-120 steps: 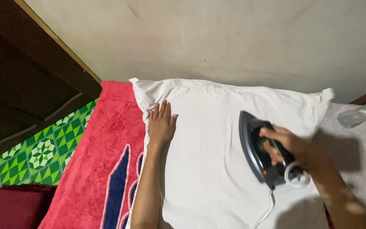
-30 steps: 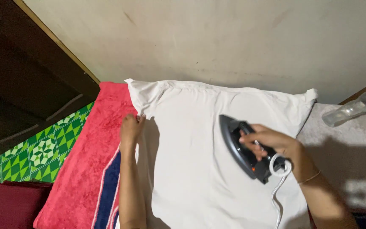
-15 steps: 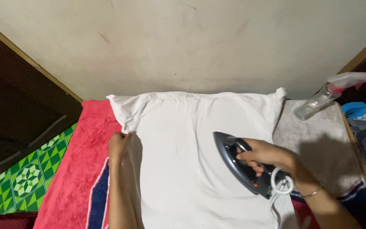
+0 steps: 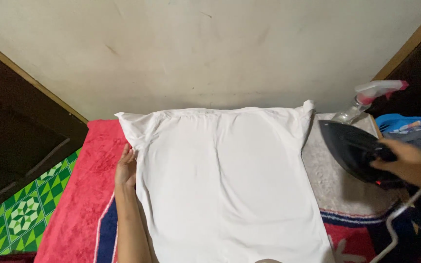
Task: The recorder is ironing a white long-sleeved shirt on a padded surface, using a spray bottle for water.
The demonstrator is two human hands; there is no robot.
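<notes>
A pale, scuffed wall [image 4: 220,48] backs a low ironing surface padded with a red blanket [image 4: 81,195] on the left and a grey towel [image 4: 334,180] on the right; green patterned floor tiles [image 4: 15,219] show at the lower left.

A white shirt [image 4: 225,185] lies flat across the middle of the padding, its upper hem running along the far edge by the wall, one sleeve poking out at each far corner. The body of the cloth looks smooth, with only faint creases down the centre, so the pressing of this face appears largely done. The iron [image 4: 354,151] is off the shirt, over the grey towel near the right edge, tilted with its point towards the wall. The sleeves and bunched far corners look less flat and may be what is left.

The left hand [image 4: 126,168] rests at the shirt's left edge, just below the sleeve, fingers together and laid along the hem; whether they pinch the cloth cannot be told. The right hand [image 4: 405,163] is closed round the iron's handle.

The shirt's near end is cut off by the frame, so its collar and lower part cannot be judged. A spray bottle [image 4: 366,100] stands behind the iron, its base hidden. The white cord [image 4: 395,224] runs out of view, and the blue things at the right edge [image 4: 405,124] are too cropped to identify.
</notes>
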